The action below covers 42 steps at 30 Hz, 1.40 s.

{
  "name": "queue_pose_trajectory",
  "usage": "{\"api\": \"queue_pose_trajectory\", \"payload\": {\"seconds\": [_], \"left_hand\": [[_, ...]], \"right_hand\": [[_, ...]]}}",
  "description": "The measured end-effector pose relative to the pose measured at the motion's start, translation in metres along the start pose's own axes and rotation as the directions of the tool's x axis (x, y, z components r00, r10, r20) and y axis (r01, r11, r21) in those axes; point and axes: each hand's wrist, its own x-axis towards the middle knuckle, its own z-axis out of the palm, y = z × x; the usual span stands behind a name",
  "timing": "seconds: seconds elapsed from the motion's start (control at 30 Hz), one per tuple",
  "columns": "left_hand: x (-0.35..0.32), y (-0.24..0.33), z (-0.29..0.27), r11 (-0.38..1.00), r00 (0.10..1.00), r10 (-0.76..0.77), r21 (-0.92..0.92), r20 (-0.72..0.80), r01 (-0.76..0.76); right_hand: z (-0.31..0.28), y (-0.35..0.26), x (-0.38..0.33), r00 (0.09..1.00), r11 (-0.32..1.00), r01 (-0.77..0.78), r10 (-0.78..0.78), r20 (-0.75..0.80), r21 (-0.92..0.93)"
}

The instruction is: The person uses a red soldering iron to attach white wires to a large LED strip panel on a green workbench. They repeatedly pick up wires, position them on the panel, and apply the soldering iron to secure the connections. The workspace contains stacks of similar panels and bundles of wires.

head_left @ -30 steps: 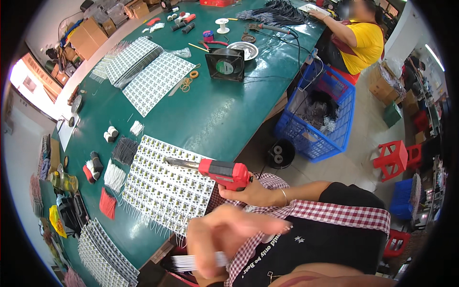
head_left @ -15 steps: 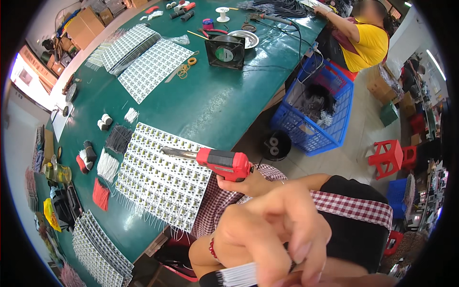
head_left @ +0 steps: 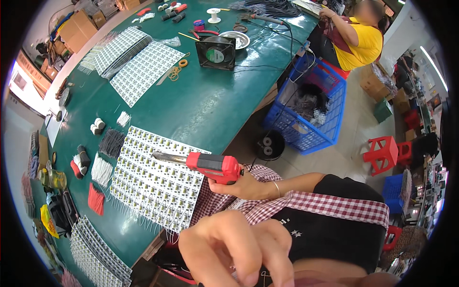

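Observation:
My right hand (head_left: 251,185) is wrapped round the handle of a red and black soldering gun (head_left: 213,166). Its metal tip points left, over a white sheet of small circuit boards (head_left: 155,179); contact cannot be told. Thin white wires hang off the sheet's near edge. Close to the camera, my left hand (head_left: 234,248) is raised with curled fingers, closed on white wires that are now almost wholly hidden. Left of the sheet lie bundles of black wires (head_left: 111,142), white wires (head_left: 101,171) and red wires (head_left: 96,199).
On the green table (head_left: 205,110) stand a black fan (head_left: 215,53) and more board sheets (head_left: 146,69). Stacked boards (head_left: 98,253) lie at the near left. A blue crate (head_left: 306,129) and red stool (head_left: 381,154) stand rightward. A person in yellow (head_left: 361,40) sits at the far right.
My left hand has shifted left and turned, hiding the white wire bundle seen before. The whole view has slid slightly; the soldering gun stays over the sheet.

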Motion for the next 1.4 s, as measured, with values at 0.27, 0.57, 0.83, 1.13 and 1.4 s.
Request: {"api": "queue_pose_trajectory", "payload": {"seconds": [0.27,0.57,0.83,1.13,1.4], "left_hand": [[0.001,0.017,0.003,0.988,0.989,-0.118,0.106,0.087,0.108],[-0.003,0.031,-0.002,0.977,0.979,-0.186,0.122,0.087,0.175],[0.010,-0.023,-0.008,0.996,0.983,-0.006,-0.086,0.182,0.022],[0.014,-0.020,0.006,0.947,0.982,-0.182,-0.262,0.042,0.186],[0.016,-0.012,0.007,0.959,0.987,-0.157,-0.246,-0.037,0.143]], "right_hand": [[0.002,0.005,0.000,1.000,1.000,-0.010,0.011,-0.021,0.009],[0.001,-0.004,-0.001,1.000,1.000,0.008,-0.008,-0.005,0.010],[0.003,0.003,0.001,1.000,1.000,-0.006,0.006,-0.016,-0.005],[0.005,-0.010,-0.005,1.000,0.999,-0.005,0.005,0.000,0.052],[0.001,0.000,-0.003,1.000,1.000,-0.023,0.023,-0.014,0.009]]}}
